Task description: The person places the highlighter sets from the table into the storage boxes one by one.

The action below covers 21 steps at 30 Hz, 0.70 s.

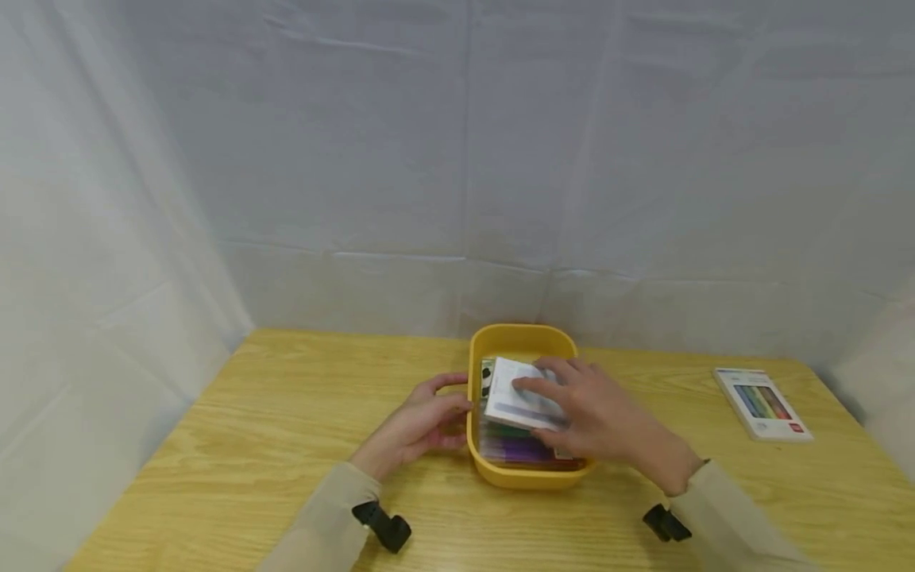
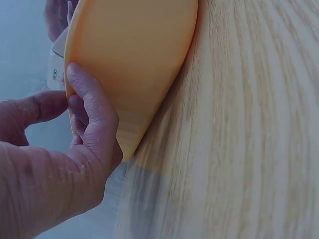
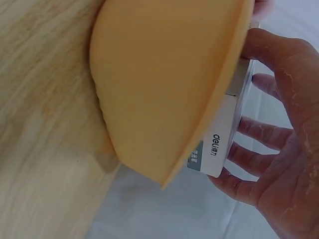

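A yellow plastic basket (image 1: 525, 479) stands on the wooden table. My left hand (image 1: 427, 417) holds its left rim; in the left wrist view the thumb (image 2: 47, 105) meets the rim and curled fingers (image 2: 97, 117) lie against the outer wall. My right hand (image 1: 589, 405) grips a white box (image 1: 518, 401) at the basket's opening, fingers spread over its top. The box lies tilted over other packs (image 1: 518, 450) inside, purple and green among them. In the right wrist view the box's side (image 3: 215, 149) reads "deli", and the basket wall (image 3: 159, 84) hides its lower part.
A white pack of coloured pens (image 1: 763, 405) lies at the right of the table (image 1: 300, 421). Pale sheeting (image 1: 400, 159) hangs behind the table and at both sides. Each wrist carries a black strap-on mount (image 1: 384, 526).
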{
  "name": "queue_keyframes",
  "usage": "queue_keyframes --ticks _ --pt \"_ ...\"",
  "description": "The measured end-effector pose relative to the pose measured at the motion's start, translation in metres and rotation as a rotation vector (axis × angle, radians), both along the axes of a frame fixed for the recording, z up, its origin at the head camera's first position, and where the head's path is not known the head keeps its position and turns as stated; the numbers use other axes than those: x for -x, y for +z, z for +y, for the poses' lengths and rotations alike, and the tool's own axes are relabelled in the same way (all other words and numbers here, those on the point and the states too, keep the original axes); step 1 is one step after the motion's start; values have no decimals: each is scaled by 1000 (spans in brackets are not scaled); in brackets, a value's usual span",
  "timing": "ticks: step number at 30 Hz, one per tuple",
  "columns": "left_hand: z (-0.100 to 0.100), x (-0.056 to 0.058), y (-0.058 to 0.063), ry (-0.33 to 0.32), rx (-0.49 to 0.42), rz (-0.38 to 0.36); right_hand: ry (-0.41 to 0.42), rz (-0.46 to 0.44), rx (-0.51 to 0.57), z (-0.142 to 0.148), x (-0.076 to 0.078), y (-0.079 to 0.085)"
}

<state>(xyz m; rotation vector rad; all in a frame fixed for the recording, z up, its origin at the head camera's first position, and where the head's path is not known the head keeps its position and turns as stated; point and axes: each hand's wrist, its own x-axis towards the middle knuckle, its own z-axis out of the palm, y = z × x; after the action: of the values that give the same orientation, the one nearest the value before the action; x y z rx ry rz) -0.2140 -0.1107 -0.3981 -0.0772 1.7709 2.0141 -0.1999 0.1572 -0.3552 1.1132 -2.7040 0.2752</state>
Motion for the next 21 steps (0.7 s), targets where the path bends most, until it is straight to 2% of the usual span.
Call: queue_keyframes --ticks 11,21 --pt "0 0 0 2 10 -3 -11 -93 -13 -9 2 -21" --pt "-1 0 1 -3 25 -3 -5 -147 -39 -11 3 -25"
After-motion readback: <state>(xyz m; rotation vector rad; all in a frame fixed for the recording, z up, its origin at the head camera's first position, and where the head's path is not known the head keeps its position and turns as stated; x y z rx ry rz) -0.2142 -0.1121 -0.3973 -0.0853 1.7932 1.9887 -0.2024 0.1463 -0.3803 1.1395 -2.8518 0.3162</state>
